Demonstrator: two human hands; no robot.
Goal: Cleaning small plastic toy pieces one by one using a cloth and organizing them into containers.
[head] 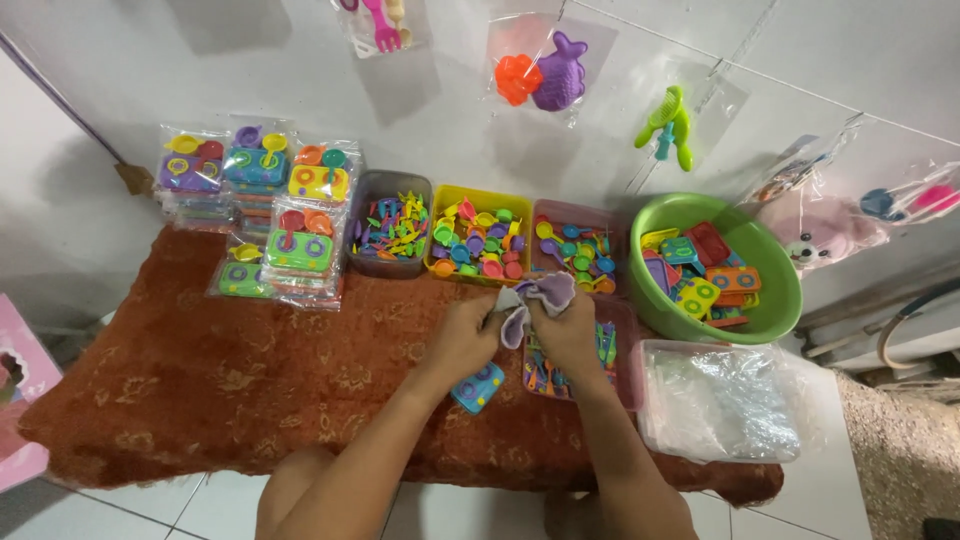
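Pinching a crumpled lilac and white cloth [535,300] between them, both hands meet above the rust-coloured patterned mat [200,370]. The left hand [462,335] has its fingers curled onto the cloth's left edge, and the right hand [570,335] closes its fingers on the right side; whether something small sits inside the folds is hard to tell from this angle. Just below the left hand, a small blue toy stove with coloured rings [478,387] lies on the mat. Under the right hand sits a pinkish tray of small toy utensils [628,360].

Behind the hands runs a row of tubs: a grey tub of tiny forks and spoons [390,237], a yellow tub of toy cups and pans [478,240], and a pink tub of spoons and ladles [578,245]. To the right, a green basin [775,270] holds toy stoves, and a clear box of plastic bags [720,400] stands near it. At the left, stacks of bagged toy sets [260,215] lean by the wall.
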